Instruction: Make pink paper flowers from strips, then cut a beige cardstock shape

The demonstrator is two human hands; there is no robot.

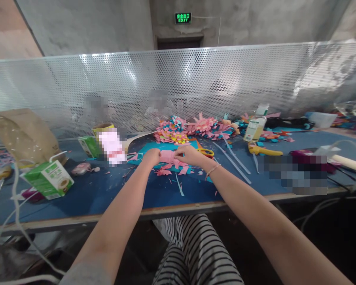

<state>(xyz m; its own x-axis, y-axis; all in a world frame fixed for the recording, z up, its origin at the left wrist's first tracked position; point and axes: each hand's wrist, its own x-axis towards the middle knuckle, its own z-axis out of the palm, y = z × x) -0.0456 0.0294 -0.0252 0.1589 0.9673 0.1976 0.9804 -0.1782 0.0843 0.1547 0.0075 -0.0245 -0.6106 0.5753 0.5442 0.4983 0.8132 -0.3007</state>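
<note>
A strip of pink paper with fringed pieces is stretched between my two hands, above a turquoise sheet on the blue table. My left hand pinches its left end. The fingers of my right hand are pressed together on its right part. Loose pink paper pieces lie just below the strip. Scissors with yellow handles rest partly behind my right hand. Beyond the sheet sits a pile of pink, blue and yellow fringed paper.
A green-white carton, a paper bag and a lit phone are on the left. To the right are clear strips, a bottle and a yellow-handled tool. A perforated metal screen stands behind.
</note>
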